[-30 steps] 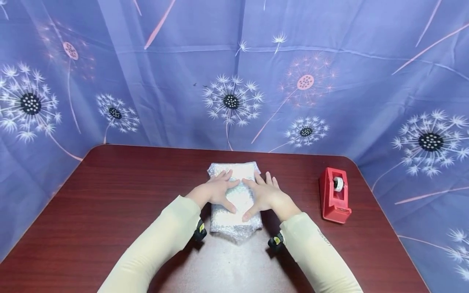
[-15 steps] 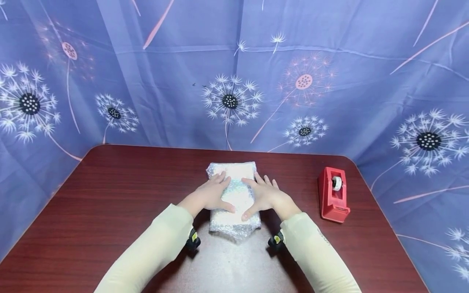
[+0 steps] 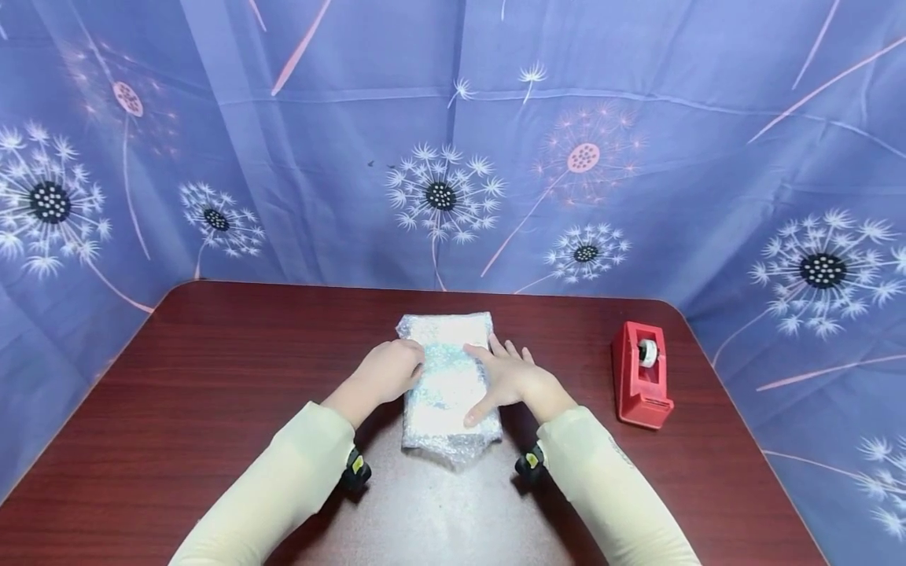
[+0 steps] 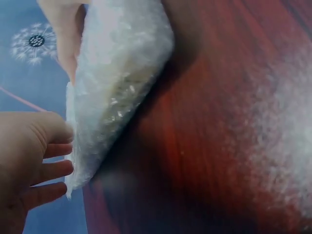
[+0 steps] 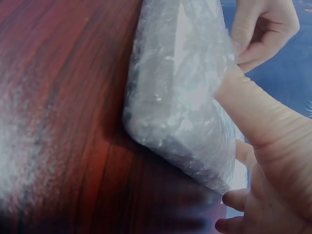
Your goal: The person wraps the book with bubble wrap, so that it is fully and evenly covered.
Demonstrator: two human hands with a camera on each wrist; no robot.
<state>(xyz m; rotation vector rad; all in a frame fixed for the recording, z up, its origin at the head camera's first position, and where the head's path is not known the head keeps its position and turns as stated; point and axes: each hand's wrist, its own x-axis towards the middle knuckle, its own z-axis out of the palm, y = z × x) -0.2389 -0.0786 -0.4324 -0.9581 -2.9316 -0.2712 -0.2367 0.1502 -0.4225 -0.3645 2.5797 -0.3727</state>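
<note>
A flat package in clear bubble wrap (image 3: 447, 385) lies on the table in front of me in the head view. At its left side my left hand (image 3: 385, 369) has curled fingers and pinches the wrap's edge; the left wrist view shows that hand (image 4: 34, 161) with thumb and fingers at the thin edge of the wrap (image 4: 117, 83). Spread over the package's right side, my right hand (image 3: 513, 379) rests with straight fingers. Its thumb lies on top of the wrap (image 5: 180, 97) in the right wrist view. What lies inside the wrap cannot be made out.
A red tape dispenser (image 3: 642, 376) with a white roll stands on the right of the dark red wooden table (image 3: 248, 346). Behind the table hangs a blue curtain (image 3: 318, 196) with a dandelion print. Black wrist cameras (image 3: 356, 472) are strapped under both sleeves.
My left hand has slid left from the package's top to its left edge, and its fingers have gone from spread to curled. The right hand stays in place.
</note>
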